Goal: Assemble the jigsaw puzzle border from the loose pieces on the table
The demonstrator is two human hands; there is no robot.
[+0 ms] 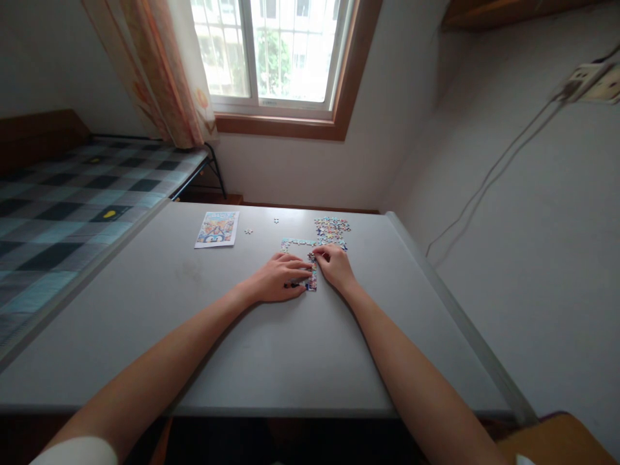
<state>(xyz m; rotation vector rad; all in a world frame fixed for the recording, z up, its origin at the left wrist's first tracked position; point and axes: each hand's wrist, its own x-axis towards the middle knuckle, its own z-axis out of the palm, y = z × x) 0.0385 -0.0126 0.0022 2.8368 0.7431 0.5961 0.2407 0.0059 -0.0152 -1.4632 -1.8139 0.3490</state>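
Observation:
A partly joined puzzle frame (312, 281) lies on the grey table, its top and right edges visible. My left hand (281, 278) rests flat over its left and lower part, fingers spread and touching the right strip. At the upper right corner of the frame, my right hand (333, 263) pinches with thumb and index finger at a small puzzle piece (311, 256). Just beyond that hand is a pile of loose pieces (332, 227). My left hand hides part of the frame.
A printed picture sheet (217, 230) lies at the table's back left. Loose pieces (248, 231) sit right of it, with another piece (276, 221) farther back. The table (194, 349) meets a checked bed (97, 187) at left and a wall at right.

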